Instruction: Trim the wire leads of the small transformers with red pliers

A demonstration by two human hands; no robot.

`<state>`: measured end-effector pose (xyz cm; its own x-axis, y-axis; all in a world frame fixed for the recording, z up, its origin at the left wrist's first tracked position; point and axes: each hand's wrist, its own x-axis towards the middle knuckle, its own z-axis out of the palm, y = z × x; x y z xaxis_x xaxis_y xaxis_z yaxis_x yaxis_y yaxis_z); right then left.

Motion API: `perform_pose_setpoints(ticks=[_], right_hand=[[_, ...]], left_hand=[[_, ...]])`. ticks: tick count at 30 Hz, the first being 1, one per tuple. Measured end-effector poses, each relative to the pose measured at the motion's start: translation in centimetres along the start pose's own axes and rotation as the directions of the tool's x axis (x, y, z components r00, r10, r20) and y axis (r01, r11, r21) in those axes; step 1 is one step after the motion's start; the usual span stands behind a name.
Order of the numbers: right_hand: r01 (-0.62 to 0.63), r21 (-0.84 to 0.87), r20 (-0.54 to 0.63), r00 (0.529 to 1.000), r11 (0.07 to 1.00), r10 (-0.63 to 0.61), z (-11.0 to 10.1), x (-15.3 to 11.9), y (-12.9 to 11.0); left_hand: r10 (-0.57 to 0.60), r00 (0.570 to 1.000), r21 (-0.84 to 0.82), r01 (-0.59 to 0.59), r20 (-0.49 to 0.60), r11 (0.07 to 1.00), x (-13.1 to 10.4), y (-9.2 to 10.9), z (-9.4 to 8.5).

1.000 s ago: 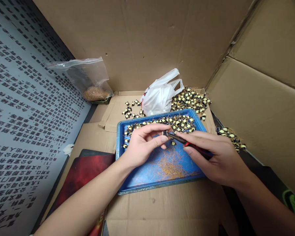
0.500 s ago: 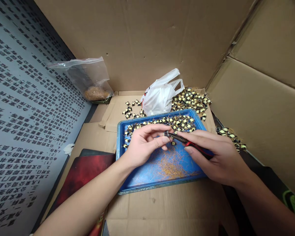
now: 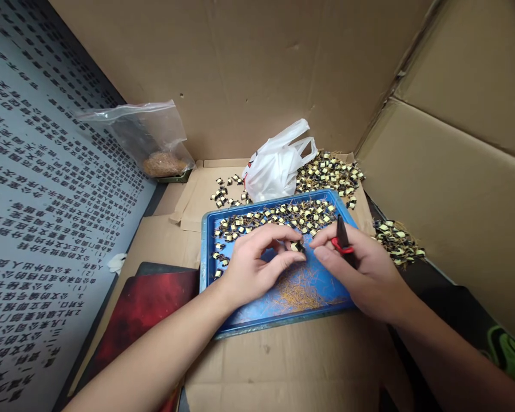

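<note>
Between thumb and fingertips, my left hand point(image 3: 261, 257) pinches a small transformer point(image 3: 297, 246), black with a pale yellow wrap. My right hand point(image 3: 363, 263) is closed round a pair of red-handled pliers or cutters point(image 3: 342, 239); the dark jaws point upward, away from the transformer, and the exact kind of tool is unclear. Both hands are above a blue tray point(image 3: 204, 246). Many similar transformers point(image 3: 278, 214) with copper wire ends lie along its far side. A heap of clipped copper wire bits point(image 3: 302, 290) is spread over the tray's near part.
Behind the tray stand a white plastic bag point(image 3: 274, 171) and a pile of transformers point(image 3: 332, 171). Another pile point(image 3: 397, 243) lies at the right. A clear zip bag point(image 3: 163, 163) of wire bits is at back left. A red mat point(image 3: 150, 315) lies left. Cardboard walls point(image 3: 249, 68) enclose the back and right.
The tool's jaws have left the transformer and swung upward in my right hand. My left hand has turned the transformer, so its yellow side now shows.
</note>
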<state>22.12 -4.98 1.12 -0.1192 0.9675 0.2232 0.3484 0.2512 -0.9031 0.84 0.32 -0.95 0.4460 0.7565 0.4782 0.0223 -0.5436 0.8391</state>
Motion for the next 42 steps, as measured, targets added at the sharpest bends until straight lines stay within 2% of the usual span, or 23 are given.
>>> perform_pose_setpoints(ticks=[3,6,9,16,22,28,35,42], right_hand=[[-0.056,0.047,-0.01,0.998,0.997,0.057,0.9,0.0,-0.3],[-0.054,0.074,-0.04,0.998,0.996,0.057,1.6,0.1,-0.4],[0.003,0.028,-0.089,0.996,1.0,-0.001,1.8,0.2,-0.2],[0.143,-0.274,-0.179,0.964,0.951,-0.197,1.7,0.1,0.5],[0.203,-0.327,-0.158,0.951,0.923,-0.265,2.2,0.0,0.6],[0.209,-0.347,-0.186,0.94,0.914,-0.285,2.6,0.0,0.7],[0.143,-0.301,-0.18,0.962,0.943,-0.203,2.7,0.0,0.3],[0.062,-0.176,-0.105,0.991,0.982,-0.081,1.9,0.0,0.6]], left_hand=[[-0.014,1.0,0.015,0.014,0.012,1.0,0.0,0.0,0.0],[-0.044,0.999,-0.016,0.044,0.021,0.999,0.0,-0.1,0.1],[-0.08,0.996,-0.065,0.083,0.047,0.994,-0.1,-0.2,0.2],[-0.201,0.972,-0.168,0.219,0.12,0.961,0.0,0.7,0.4],[-0.286,0.933,-0.389,0.352,0.217,0.851,0.3,0.9,0.6],[-0.337,0.906,-0.46,0.421,0.257,0.782,0.4,0.6,0.5],[-0.378,0.88,-0.519,0.475,0.288,0.71,0.6,0.8,0.5],[-0.417,0.859,-0.542,0.511,0.296,0.667,0.5,0.7,0.2]])
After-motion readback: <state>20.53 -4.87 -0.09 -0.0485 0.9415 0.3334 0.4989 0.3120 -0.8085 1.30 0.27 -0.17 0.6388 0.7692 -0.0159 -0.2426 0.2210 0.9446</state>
